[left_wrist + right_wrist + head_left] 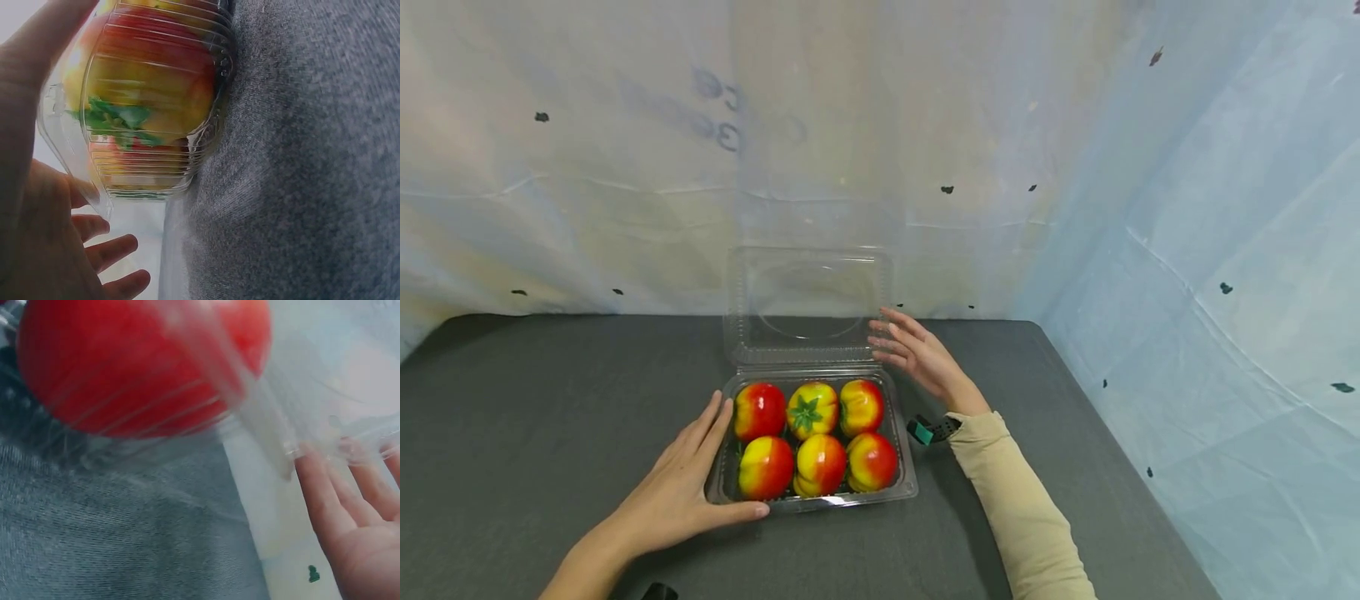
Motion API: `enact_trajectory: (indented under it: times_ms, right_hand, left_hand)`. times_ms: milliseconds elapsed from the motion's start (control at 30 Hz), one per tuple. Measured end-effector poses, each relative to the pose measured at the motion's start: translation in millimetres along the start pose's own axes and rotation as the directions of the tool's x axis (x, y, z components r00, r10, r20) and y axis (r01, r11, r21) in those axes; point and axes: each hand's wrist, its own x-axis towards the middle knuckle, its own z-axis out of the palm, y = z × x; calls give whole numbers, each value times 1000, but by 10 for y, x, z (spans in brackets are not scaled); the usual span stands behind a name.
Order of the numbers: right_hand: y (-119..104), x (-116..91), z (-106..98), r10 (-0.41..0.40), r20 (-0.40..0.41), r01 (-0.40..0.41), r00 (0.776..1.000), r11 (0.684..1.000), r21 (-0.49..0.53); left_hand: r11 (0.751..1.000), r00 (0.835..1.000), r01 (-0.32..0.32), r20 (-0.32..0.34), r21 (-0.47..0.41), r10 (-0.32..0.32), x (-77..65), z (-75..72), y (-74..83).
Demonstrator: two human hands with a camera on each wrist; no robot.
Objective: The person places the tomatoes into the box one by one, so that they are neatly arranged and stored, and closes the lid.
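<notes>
A clear plastic clamshell container (883, 495) rests on the dark table, its hinged lid (808, 292) raised behind it. Inside sit several shiny red-and-yellow fruits (820, 464) in two rows; one shows a green leafy top (806, 413). My left hand (681, 483) spans the container's front left corner, fingers along the left side and thumb by the front rim. In the left wrist view its spread fingers (112, 253) reach past the rim. At the lid's right edge, my right hand (925, 358) has its fingers extended; the right wrist view shows fingertips (306, 453) at the clear plastic.
The dark grey table (550, 400) stretches to both sides of the container. Pale plastic sheeting (625, 233) with dark spots hangs behind the table and along its right side (1210, 333). A small black object (659, 592) shows at the bottom edge near the left wrist.
</notes>
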Motion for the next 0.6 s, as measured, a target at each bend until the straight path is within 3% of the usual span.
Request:
enact_trajectory:
  times_ms: [233,600]
  right_hand:
    - [-79,-8,-17,-33,33,33,999,999,-13]
    - [-122,-45,-5,-35,23,35,999,999,-20]
  left_hand:
    - [1000,1000,7,-1,-3,-7,30,11,15]
    - [1000,1000,8,-9,5,-8,44,8,1]
